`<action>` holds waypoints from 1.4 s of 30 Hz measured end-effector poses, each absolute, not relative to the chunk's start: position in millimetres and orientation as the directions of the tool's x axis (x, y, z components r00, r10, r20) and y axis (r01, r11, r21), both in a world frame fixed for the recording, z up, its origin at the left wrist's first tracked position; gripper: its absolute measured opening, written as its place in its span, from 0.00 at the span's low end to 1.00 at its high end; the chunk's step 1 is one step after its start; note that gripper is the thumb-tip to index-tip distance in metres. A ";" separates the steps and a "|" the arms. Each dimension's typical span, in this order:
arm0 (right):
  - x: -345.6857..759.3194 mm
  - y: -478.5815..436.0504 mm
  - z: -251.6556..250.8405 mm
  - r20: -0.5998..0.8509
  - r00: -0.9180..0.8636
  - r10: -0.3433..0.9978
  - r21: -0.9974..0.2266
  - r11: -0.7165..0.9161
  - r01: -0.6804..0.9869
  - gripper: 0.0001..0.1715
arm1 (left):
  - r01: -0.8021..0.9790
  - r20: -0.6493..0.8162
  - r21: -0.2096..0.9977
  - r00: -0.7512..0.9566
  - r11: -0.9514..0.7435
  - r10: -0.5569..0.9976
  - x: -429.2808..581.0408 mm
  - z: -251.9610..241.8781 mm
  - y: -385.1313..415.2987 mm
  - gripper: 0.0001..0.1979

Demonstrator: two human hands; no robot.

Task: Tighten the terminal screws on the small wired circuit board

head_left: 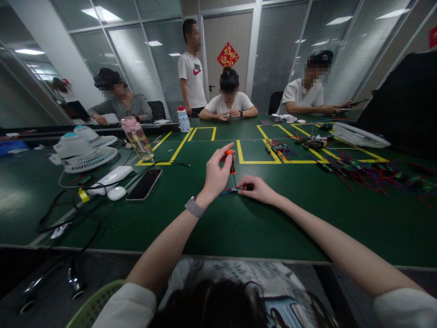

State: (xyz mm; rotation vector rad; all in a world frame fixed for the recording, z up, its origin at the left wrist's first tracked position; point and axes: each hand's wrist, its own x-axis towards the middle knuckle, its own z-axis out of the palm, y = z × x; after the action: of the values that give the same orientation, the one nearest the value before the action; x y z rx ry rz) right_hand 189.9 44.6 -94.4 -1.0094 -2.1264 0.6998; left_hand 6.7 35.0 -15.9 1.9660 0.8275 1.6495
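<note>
My left hand (pixel 218 169) is closed around the orange and black handle of a screwdriver (pixel 232 167), which stands nearly upright. Its thin shaft points down to a small green circuit board (pixel 233 190) lying on the green table (pixel 211 228). Whether the tip touches the board or a part on it is too small to tell. With fingers pinched, my right hand (pixel 256 189) grips the right end of that board, next to a small dark part. Thin blue and red wires come out at the board's left end.
Left of my hands lie a phone (pixel 144 184), a white mouse (pixel 116 193), a power strip (pixel 111 179), a tilted bottle (pixel 137 139) and white fans (pixel 82 150). Wired boards (pixel 372 175) heap up at right, near a white keyboard (pixel 360 135). Several people sit or stand across the table.
</note>
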 end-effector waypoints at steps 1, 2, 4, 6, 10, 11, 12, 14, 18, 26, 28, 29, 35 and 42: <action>189.9 44.3 -94.2 0.342 -0.474 0.811 -0.696 0.558 0.452 0.11 | 0.196 0.728 0.657 0.089 -0.728 0.680 6.8 -15.9 34.7 0.13; 189.8 43.9 -93.9 0.345 -0.473 0.811 -0.693 0.560 0.453 0.11 | 0.238 0.741 0.638 0.068 -0.732 0.668 6.8 -16.1 34.5 0.11; 189.5 43.2 -93.2 0.347 -0.472 0.810 -0.690 0.561 0.456 0.11 | 0.290 0.751 0.619 0.055 -0.730 0.658 6.6 -16.9 34.8 0.11; 189.3 42.8 -92.5 0.346 -0.472 0.811 -0.688 0.561 0.461 0.11 | 0.258 0.737 0.633 0.091 -0.730 0.670 6.6 -17.8 35.7 0.13; 189.3 42.9 -92.2 0.338 -0.475 0.813 -0.688 0.557 0.465 0.11 | 0.135 0.708 0.676 0.155 -0.725 0.689 7.7 -18.7 35.8 0.17; 189.3 43.1 -92.4 0.337 -0.475 0.813 -0.690 0.556 0.464 0.12 | 0.148 0.717 0.666 0.142 -0.731 0.682 7.9 -18.6 35.3 0.16; 189.4 43.3 -92.7 0.337 -0.475 0.813 -0.691 0.556 0.462 0.12 | 0.179 0.731 0.649 0.124 -0.740 0.671 7.9 -18.4 34.7 0.15; 189.5 43.8 -93.6 0.341 -0.476 0.811 -0.694 0.558 0.454 0.12 | 0.249 0.758 0.612 0.085 -0.750 0.647 7.5 -17.7 33.7 0.12; 189.7 44.5 -94.9 0.351 -0.478 0.805 -0.696 0.566 0.441 0.12 | 0.207 0.738 0.640 0.106 -0.740 0.667 6.6 -16.5 34.1 0.13; 190.1 44.4 -94.3 0.344 -0.480 0.807 -0.694 0.563 0.450 0.12 | 0.228 0.738 0.646 0.055 -0.728 0.672 6.6 -16.1 34.4 0.11; 190.1 44.4 -94.1 0.343 -0.483 0.806 -0.692 0.564 0.450 0.12 | 0.193 0.722 0.663 0.090 -0.723 0.686 6.5 -16.0 34.6 0.14; 190.1 44.4 -94.0 0.344 -0.484 0.805 -0.691 0.566 0.450 0.12 | 0.170 0.713 0.674 0.108 -0.719 0.693 6.6 -16.0 34.5 0.15; 189.7 43.5 -92.9 0.338 -0.481 0.809 -0.695 0.559 0.452 0.12 | 0.267 0.747 0.624 0.070 -0.734 0.661 7.7 -17.1 32.7 0.11; 189.8 43.3 -92.8 0.334 -0.482 0.810 -0.691 0.558 0.459 0.12 | 0.136 0.705 0.682 0.139 -0.718 0.696 8.0 -18.5 34.3 0.17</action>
State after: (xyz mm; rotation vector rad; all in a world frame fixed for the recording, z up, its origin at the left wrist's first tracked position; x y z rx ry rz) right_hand 189.8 43.3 -92.8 -1.0139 -2.1415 0.6956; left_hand 8.0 34.3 -18.5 1.9625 0.7951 1.6123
